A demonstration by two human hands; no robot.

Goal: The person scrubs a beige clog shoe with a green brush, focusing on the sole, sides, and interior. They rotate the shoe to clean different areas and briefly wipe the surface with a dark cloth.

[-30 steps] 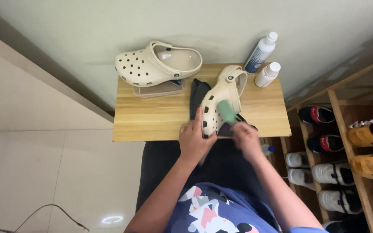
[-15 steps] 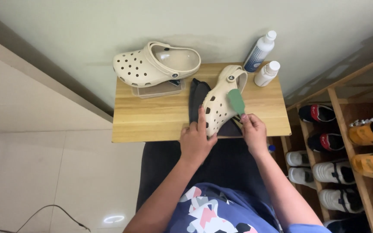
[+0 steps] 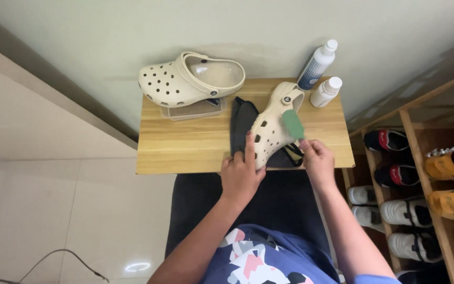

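Clog [image 3: 270, 130] | left hand [image 3: 241, 173] steadies | right hand [image 3: 317, 159] grips green sponge [image 3: 293, 123]

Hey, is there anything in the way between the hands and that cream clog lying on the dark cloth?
Nothing visible. The left hand already rests on the cream clog, fingers laid along its near side. The right hand holds a green pad against the clog's right side. The dark cloth lies under the clog, not between it and the hands.

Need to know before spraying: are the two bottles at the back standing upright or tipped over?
Upright. Both the taller blue bottle and the shorter white bottle stand on their bases, white caps on top, by the wall.
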